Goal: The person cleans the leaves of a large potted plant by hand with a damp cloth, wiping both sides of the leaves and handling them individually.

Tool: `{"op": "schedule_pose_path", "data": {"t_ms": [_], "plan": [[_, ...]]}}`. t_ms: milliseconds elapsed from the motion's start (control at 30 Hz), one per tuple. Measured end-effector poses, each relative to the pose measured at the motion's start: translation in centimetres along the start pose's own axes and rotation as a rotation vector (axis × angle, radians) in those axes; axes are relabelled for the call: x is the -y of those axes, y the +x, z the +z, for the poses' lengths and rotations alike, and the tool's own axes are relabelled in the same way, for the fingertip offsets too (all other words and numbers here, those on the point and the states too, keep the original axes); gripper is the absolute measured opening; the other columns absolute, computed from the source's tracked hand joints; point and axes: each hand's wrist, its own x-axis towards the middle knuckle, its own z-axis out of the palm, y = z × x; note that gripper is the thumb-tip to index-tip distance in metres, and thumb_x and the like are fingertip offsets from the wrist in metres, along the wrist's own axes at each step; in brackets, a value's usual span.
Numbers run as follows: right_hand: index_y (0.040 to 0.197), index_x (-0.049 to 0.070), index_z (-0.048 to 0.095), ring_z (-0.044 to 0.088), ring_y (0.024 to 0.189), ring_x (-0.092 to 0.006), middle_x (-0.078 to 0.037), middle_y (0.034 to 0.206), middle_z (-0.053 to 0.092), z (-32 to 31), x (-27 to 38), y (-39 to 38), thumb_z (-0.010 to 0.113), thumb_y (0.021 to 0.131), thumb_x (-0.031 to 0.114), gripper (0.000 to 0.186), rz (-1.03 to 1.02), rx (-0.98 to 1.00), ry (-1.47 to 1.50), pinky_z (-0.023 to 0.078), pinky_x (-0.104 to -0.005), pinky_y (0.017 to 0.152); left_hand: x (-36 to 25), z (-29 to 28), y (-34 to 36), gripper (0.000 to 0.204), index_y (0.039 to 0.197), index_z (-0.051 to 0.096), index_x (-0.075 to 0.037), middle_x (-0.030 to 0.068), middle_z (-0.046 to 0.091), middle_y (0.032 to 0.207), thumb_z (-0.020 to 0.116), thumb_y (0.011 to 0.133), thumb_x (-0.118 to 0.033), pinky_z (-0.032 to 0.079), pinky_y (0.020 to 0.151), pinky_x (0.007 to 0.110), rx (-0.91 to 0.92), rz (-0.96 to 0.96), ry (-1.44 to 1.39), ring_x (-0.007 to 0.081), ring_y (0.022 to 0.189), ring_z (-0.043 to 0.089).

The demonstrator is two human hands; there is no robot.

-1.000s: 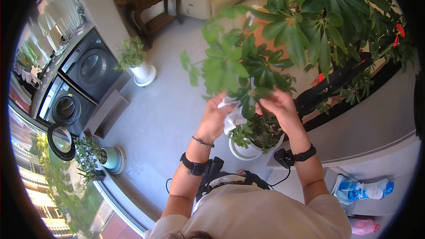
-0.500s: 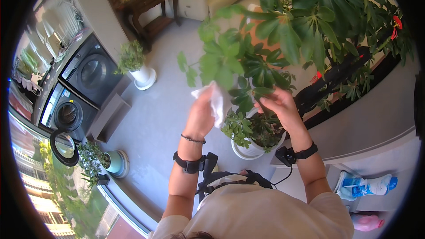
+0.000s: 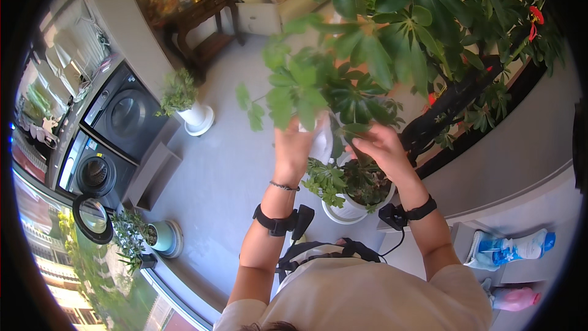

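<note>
My left hand (image 3: pixel 293 147) is closed on a white cloth (image 3: pixel 321 142), just under the leaves of a large potted plant. Blurred leaves (image 3: pixel 294 79) partly cover its fingers. To the right, my right hand (image 3: pixel 384 152) has its thumb and fingers closed round a green leaf (image 3: pixel 356 129) of the same plant; part of that leaf is hidden. Below both hands, a white pot (image 3: pixel 349 211) stands on a saucer and holds low leafy growth (image 3: pixel 324 181). Each wrist wears a black strap with a small device.
A thick dark trunk (image 3: pixel 441 113) slants up at the right. Left are two dark front-loading machines (image 3: pixel 125 110), the nearer with its round door (image 3: pixel 93 217) swung out. Smaller potted plants (image 3: pixel 195 116) stand on the floor. A blue-and-white bottle (image 3: pixel 514 248) lies at lower right.
My left hand has moved right and slightly up with the cloth, going in among the leaves closer to my right hand. My right hand has shifted only a little. The view has tilted slightly.
</note>
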Motion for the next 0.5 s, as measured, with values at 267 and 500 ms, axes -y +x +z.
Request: {"op": "schedule_pose_path", "data": {"t_ms": [267,500], "plan": [[0.108,-0.004,0.05,0.056,0.072,-0.0096,-0.007,0.09,0.06,0.8,0.3,0.0,0.05,0.08,-0.003,0.028,-0.04,-0.008,0.09,0.047,-0.0233,0.067,1.0,-1.7,-3.1,0.019,0.1,0.052,-0.001,0.0036,0.055,0.091,0.043,0.088,-0.013,0.043,0.068,0.027,-0.111,-0.112,-0.404,0.0113,0.08,0.053],[0.1,0.0,0.056,0.049,0.068,-0.002,0.0,0.079,0.059,0.5,-0.6,0.5,0.056,0.08,0.003,0.02,-0.107,0.017,-0.145,0.038,-0.0165,0.06,0.5,-0.2,-8.3,0.059,0.118,0.042,0.003,0.0103,0.051,0.11,0.066,0.074,-0.027,0.041,0.079,0.029,-0.237,0.533,0.352,0.0182,0.093,0.051]]}}
